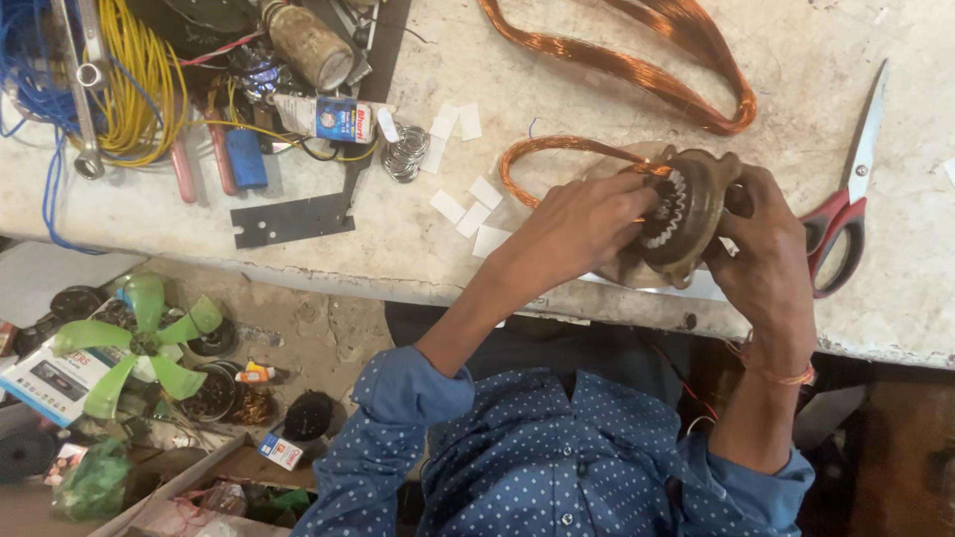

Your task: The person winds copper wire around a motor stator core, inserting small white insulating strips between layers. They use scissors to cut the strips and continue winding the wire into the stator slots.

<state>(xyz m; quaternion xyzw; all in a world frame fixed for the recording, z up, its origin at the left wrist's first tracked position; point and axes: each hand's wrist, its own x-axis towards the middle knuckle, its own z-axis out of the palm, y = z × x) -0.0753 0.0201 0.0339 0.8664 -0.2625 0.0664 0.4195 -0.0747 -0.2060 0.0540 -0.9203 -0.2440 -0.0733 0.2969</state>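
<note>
Both hands are grasping a round motor stator (686,214) at the workbench (398,249) edge: left hand (587,224) pressing its copper winding, right hand (766,254) clenching its rim. Beyond-left, a white-blue tube (328,117); possibly a dusty jar (308,45) farther back.

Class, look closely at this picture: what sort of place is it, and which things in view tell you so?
Probably a small electrical repair workshop for fan motors. On the worn bench lie copper wire coils and scissors; both hands hold a motor stator; a green fan blade lies on the floor.
</note>
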